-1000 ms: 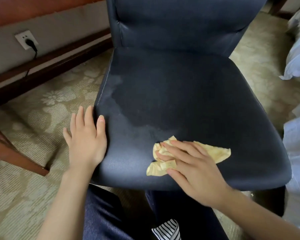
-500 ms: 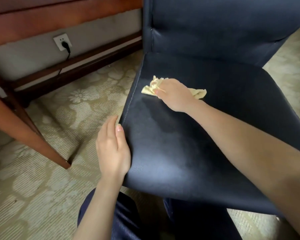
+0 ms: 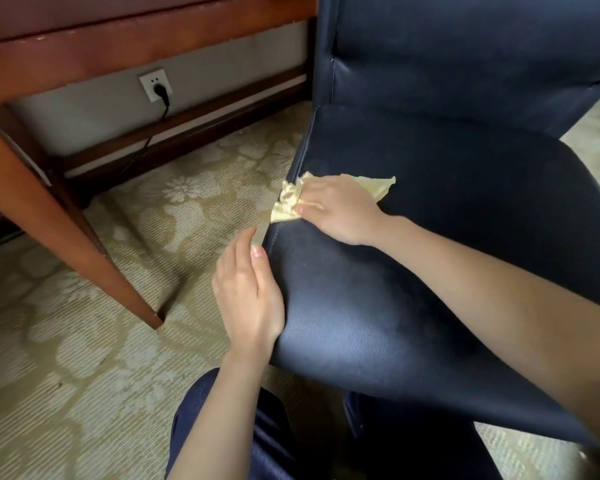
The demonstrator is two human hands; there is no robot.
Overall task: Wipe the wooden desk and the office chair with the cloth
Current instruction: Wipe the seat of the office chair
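My right hand (image 3: 340,211) lay fairly flat on the yellow cloth (image 3: 286,206), pressing it onto the left seat edge of the office chair (image 3: 447,271); my left hand (image 3: 248,296), fingers straight, rested against that edge.

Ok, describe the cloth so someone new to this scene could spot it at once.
Find the dark blue office chair beside the wooden desk and look at the seat edge facing the desk. There the right hand presses a small crumpled cloth. It is the only pale yellow thing on the dark seat, plain where the beige carpet below is flowered.
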